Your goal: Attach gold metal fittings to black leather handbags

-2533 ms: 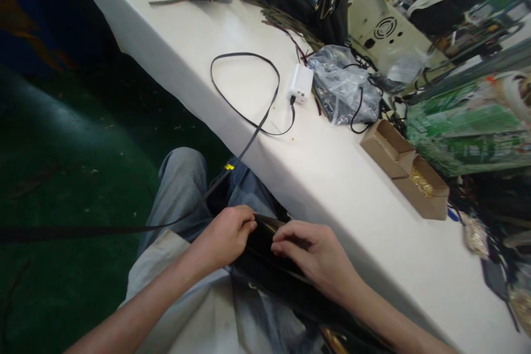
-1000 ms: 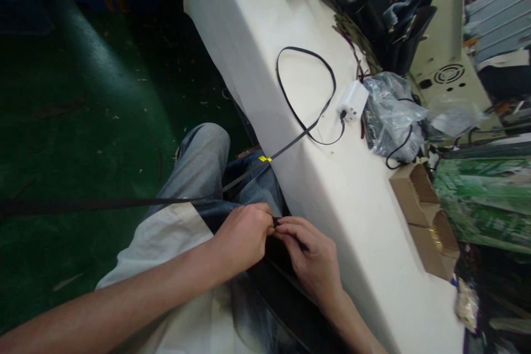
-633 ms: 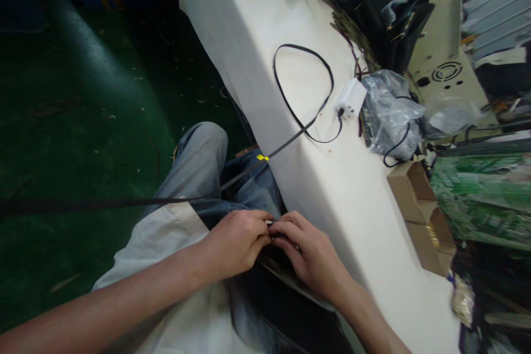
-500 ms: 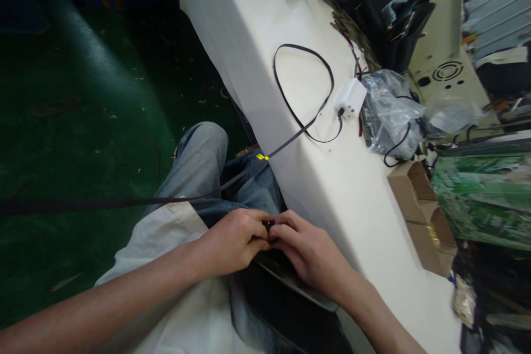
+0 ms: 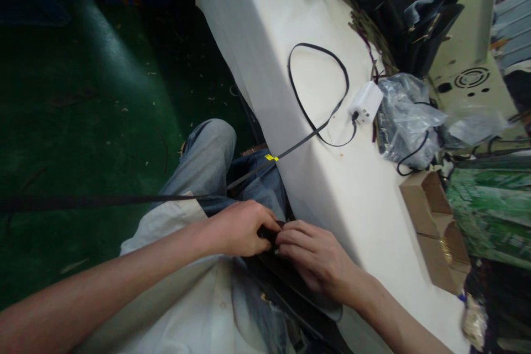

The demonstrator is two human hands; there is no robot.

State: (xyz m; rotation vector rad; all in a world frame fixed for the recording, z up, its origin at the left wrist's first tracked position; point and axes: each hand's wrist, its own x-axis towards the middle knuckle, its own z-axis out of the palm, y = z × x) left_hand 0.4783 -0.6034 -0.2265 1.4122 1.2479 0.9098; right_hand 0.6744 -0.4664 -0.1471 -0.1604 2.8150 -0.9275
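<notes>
A dark item [image 5: 294, 282], perhaps a bag, lies on my lap over the pale apron [image 5: 199, 298]. My left hand [image 5: 249, 228] pinches its dark upper edge between thumb and fingers. Close against it, my right hand [image 5: 309, 251] has its fingers bent and pressed on the same edge, with a small shiny bit at the fingertips. The fingers hide most of what is between them. Past the hands, a flat black cable [image 5: 296, 146] with a yellow tag [image 5: 271, 158] runs up to a white adapter [image 5: 365, 102].
The white-covered table [image 5: 265, 66] slants along my right side. On it are clear plastic bags [image 5: 410, 116], an open cardboard box [image 5: 435, 227], a pile of dark bags [image 5: 398, 5] and a beige machine panel [image 5: 464, 66]. Green floor [image 5: 103, 110] lies to the left.
The view has shifted, so the table things sit further right. My hands have changed their grip; the left fingers show more dark material, and the dark item on my lap has turned slightly.
</notes>
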